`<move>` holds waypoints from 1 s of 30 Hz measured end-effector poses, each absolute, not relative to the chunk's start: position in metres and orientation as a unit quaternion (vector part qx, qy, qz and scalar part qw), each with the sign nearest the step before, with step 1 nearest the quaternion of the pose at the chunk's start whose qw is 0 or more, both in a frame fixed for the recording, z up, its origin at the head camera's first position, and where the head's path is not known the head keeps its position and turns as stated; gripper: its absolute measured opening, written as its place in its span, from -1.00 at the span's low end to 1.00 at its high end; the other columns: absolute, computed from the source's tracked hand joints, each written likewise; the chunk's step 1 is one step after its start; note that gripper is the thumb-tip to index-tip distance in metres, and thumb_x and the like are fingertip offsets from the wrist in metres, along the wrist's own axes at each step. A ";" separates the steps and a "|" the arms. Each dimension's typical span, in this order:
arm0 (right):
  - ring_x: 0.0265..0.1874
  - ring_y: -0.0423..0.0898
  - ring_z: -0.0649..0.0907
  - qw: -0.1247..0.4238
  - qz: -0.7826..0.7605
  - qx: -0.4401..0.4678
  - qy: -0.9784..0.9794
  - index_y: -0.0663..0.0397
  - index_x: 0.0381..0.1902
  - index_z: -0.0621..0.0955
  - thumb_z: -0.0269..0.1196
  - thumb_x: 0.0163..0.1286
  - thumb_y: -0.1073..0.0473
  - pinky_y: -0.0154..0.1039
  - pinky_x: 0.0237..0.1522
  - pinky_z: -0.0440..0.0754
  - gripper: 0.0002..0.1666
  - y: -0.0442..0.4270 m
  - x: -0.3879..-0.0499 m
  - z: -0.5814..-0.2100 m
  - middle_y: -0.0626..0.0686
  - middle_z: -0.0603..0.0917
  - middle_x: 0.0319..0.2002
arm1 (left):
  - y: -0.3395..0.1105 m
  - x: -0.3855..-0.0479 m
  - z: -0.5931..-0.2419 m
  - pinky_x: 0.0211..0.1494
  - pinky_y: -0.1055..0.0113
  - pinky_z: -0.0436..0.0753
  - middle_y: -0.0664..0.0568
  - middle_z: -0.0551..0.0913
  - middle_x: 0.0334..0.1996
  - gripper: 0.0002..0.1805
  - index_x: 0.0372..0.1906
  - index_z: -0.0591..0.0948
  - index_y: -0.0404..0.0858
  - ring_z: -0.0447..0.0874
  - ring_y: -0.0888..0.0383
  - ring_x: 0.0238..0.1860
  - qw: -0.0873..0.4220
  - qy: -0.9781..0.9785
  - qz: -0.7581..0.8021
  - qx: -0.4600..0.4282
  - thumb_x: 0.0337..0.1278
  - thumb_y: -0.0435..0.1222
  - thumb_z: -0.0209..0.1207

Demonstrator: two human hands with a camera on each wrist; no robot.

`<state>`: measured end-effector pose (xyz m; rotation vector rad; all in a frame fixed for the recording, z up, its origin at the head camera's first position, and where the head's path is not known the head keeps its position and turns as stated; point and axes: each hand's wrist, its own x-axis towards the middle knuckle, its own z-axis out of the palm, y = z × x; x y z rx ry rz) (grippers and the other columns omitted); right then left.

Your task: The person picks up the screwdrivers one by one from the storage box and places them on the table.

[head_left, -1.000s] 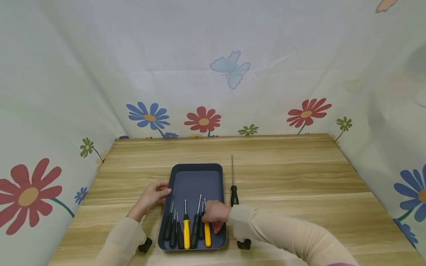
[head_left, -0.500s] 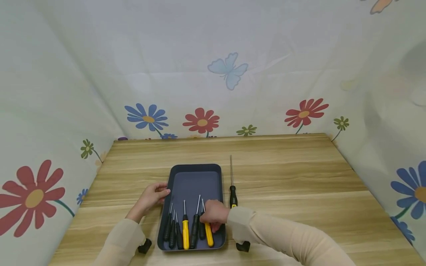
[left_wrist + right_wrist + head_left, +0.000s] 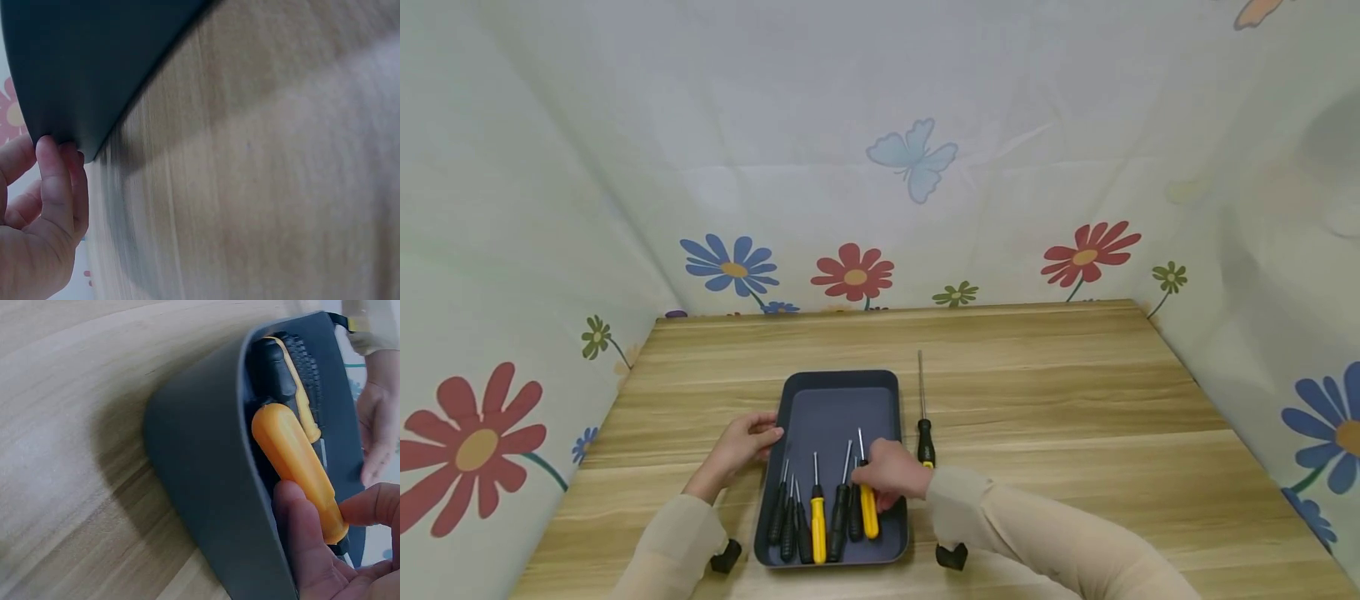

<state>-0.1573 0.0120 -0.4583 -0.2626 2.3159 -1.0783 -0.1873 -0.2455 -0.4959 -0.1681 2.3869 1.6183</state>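
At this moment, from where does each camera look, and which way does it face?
Head: on the head, facing forward and down at tray and table; left hand, right hand, sleeves show.
Left wrist: on that wrist, facing the tray's outer wall and table; left fingers show.
Right wrist: on that wrist, facing the tray and the held yellow screwdriver; right fingers show, left hand beyond.
Head and right wrist share that screwdriver and both hands.
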 end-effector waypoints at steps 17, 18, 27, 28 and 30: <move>-0.85 -0.17 0.48 0.278 -0.492 -0.082 0.821 0.18 -0.53 0.39 0.03 0.21 0.19 -0.15 -0.65 0.58 -0.82 0.042 -0.167 -0.445 0.06 0.52 -0.70 | -0.245 -0.187 -0.495 -0.24 0.32 0.58 -0.29 0.45 -0.03 -0.49 0.16 0.30 -0.46 0.52 0.17 -0.19 0.129 0.816 0.559 -0.066 0.14 -0.28 0.07; -0.85 -0.17 0.48 0.276 -0.495 -0.082 0.820 0.20 -0.51 0.40 0.03 0.21 0.20 -0.14 -0.65 0.58 -0.82 0.044 -0.168 -0.445 0.05 0.52 -0.70 | -0.245 -0.186 -0.495 -0.23 0.32 0.58 -0.28 0.45 -0.03 -0.49 0.16 0.30 -0.46 0.52 0.17 -0.19 0.129 0.817 0.558 -0.067 0.14 -0.28 0.07; -0.80 -0.16 0.50 0.254 -0.542 -0.081 0.797 0.26 -0.45 0.39 0.02 0.20 0.25 -0.20 -0.65 0.57 -0.86 0.061 -0.176 -0.447 0.04 0.46 -0.68 | -0.245 -0.187 -0.495 -0.24 0.33 0.57 -0.28 0.44 -0.03 -0.48 0.16 0.29 -0.46 0.51 0.19 -0.20 0.135 0.814 0.560 -0.070 0.15 -0.28 0.06; -0.80 -0.16 0.49 0.252 -0.548 -0.082 0.793 0.25 -0.45 0.39 0.02 0.20 0.25 -0.22 -0.66 0.57 -0.87 0.064 -0.177 -0.447 0.04 0.46 -0.67 | -0.245 -0.187 -0.495 -0.24 0.33 0.57 -0.28 0.44 -0.03 -0.48 0.16 0.29 -0.46 0.51 0.19 -0.20 0.135 0.815 0.560 -0.070 0.15 -0.28 0.06; -0.79 -0.16 0.49 0.253 -0.558 -0.080 0.786 0.21 -0.48 0.36 0.01 0.19 0.25 -0.25 -0.67 0.56 -0.88 0.068 -0.179 -0.448 0.04 0.46 -0.68 | -0.245 -0.188 -0.495 -0.24 0.33 0.57 -0.27 0.44 -0.03 -0.48 0.16 0.29 -0.46 0.51 0.19 -0.20 0.136 0.817 0.557 -0.069 0.15 -0.28 0.06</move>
